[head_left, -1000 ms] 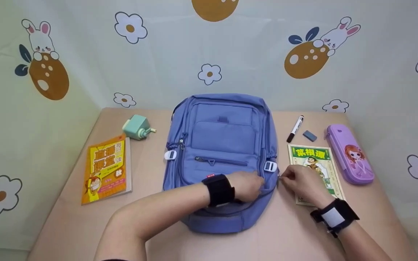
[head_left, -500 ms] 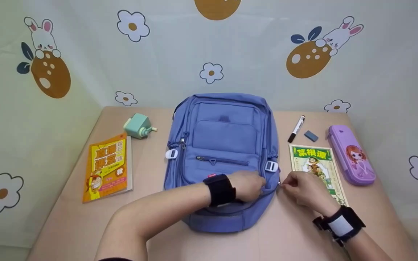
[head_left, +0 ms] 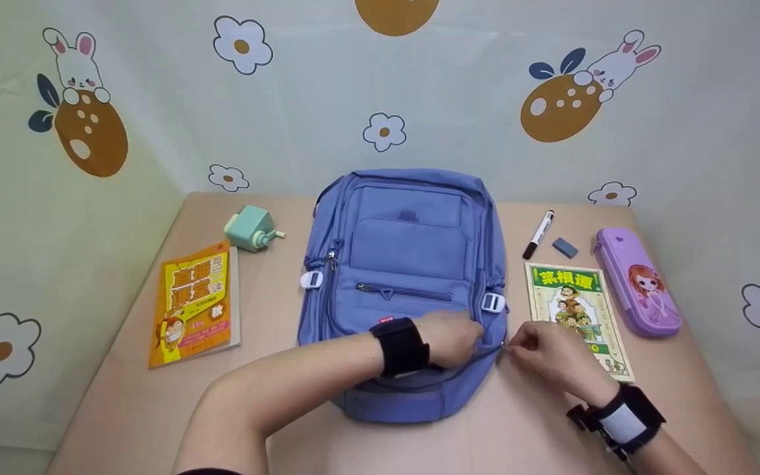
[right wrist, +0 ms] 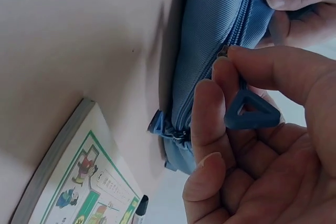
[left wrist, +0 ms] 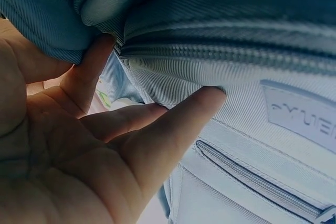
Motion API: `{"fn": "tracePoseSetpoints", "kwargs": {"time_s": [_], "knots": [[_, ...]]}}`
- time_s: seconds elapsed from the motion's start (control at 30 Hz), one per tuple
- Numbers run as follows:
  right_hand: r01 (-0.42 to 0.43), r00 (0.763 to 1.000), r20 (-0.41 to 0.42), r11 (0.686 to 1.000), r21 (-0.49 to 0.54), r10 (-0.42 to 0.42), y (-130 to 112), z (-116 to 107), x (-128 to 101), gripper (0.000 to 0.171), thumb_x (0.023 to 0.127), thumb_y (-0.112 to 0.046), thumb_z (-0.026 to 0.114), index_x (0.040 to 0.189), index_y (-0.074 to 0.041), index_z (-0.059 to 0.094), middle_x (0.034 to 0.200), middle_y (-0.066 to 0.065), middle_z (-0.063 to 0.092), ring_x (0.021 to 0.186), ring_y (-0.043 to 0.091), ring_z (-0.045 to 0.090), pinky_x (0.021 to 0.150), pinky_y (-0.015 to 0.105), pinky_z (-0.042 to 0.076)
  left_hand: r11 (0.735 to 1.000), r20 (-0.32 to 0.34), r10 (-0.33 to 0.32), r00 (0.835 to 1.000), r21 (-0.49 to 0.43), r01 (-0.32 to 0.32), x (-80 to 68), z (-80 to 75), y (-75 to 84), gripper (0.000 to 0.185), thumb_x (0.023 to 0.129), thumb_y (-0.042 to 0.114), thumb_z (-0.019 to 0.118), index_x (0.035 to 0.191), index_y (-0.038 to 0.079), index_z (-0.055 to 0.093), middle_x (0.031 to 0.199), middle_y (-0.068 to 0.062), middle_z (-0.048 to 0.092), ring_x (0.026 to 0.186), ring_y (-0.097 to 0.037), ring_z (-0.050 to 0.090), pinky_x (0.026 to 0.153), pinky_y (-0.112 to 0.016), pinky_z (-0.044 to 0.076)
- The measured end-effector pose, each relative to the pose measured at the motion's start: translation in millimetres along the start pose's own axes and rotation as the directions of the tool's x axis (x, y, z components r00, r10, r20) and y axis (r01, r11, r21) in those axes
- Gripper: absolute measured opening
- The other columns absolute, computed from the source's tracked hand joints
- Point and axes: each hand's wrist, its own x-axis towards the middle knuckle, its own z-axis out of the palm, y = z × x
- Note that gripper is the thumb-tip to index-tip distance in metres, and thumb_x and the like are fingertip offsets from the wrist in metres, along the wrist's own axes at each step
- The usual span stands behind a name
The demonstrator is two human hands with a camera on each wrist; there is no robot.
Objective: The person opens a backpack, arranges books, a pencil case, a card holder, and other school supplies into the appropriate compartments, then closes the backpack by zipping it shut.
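A blue backpack [head_left: 410, 247] lies flat, front up, in the middle of the table. My left hand [head_left: 449, 338] reaches across its lower front and grips the fabric at the right side, thumb on the cloth near the zipper [right wrist: 240, 24] in the right wrist view. Just outside that side, my right hand [head_left: 548, 353] pinches the zipper pull at its slider between thumb and index finger. The pull's blue triangular end [right wrist: 256, 121] hangs over the curled fingers. In the left wrist view, the left fingers [left wrist: 178, 129] lie against the bag beside another zipper track.
Left of the bag are an orange book [head_left: 195, 303] and a green pencil sharpener [head_left: 249, 227] with a crank. On the right lie a green-and-white book [head_left: 568, 290], a marker [head_left: 538, 235], a dark eraser [head_left: 565, 247] and a purple pencil case [head_left: 637, 284].
My right hand has slid toward me along the bag's right side with the zipper pull, showing more of the green-and-white book. The left hand has stayed in place on the bag.
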Motion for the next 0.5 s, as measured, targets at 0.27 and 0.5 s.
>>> {"fn": "tracePoseSetpoints", "kwargs": {"time_s": [0.27,0.5], "knots": [[0.024,0.999,-0.041,0.999,-0.036,-0.026,3.6,5.4,0.2,0.013,0.083,-0.008,0.082,0.086,-0.020,0.076,0.083,-0.011,0.071,0.076,0.010,0.065,0.071,0.033,0.055,1.000,-0.044,0.020,0.999,-0.018,-0.021,-2.7,2.3,-2.5,0.036,0.102,0.037,0.059,0.113,0.005,0.071,0.108,-0.009,0.068,0.097,-0.023,0.066,0.085,-0.037,0.055],[0.049,0.997,-0.060,0.995,-0.091,-0.055,7.6,8.5,-1.2,0.010,0.084,-0.008,0.081,0.090,-0.016,0.080,0.088,-0.004,0.074,0.080,0.016,0.070,0.075,0.039,0.057,0.998,-0.047,0.048,0.998,-0.027,-0.049,-18.8,-0.1,-6.7,0.047,0.093,0.047,0.067,0.111,0.004,0.068,0.105,-0.007,0.065,0.096,-0.022,0.064,0.089,-0.034,0.054]]}}
